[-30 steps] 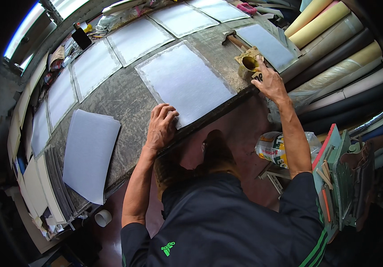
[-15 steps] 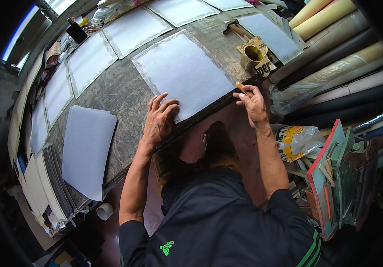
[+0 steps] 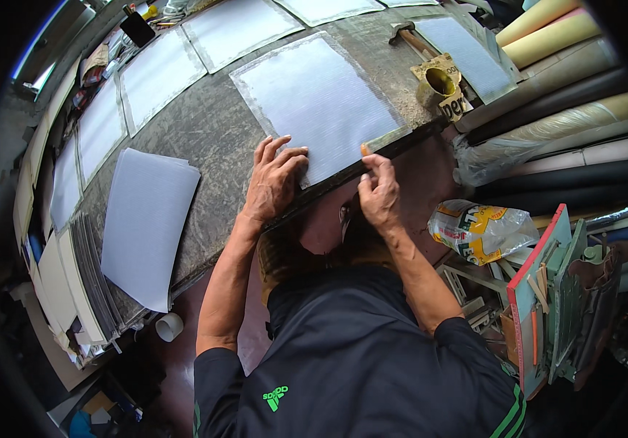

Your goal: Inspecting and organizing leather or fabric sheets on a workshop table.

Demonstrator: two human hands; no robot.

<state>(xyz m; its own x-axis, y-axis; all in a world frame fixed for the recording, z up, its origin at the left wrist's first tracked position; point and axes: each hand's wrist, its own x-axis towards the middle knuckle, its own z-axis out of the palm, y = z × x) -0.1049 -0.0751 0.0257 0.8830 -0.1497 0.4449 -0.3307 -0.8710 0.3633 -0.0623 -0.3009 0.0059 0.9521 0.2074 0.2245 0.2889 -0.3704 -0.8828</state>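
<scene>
Along the near edge of the tabletop (image 3: 204,124) lies a white sheet (image 3: 328,109); the left hand (image 3: 274,175) rests with fingers slightly spread at its left corner, and the right hand (image 3: 379,193) pinches a small orange tool (image 3: 364,149) at its near edge. If the left fingers press too lightly, the sheet could slide; if the tool pushes too hard, it could crease.
</scene>
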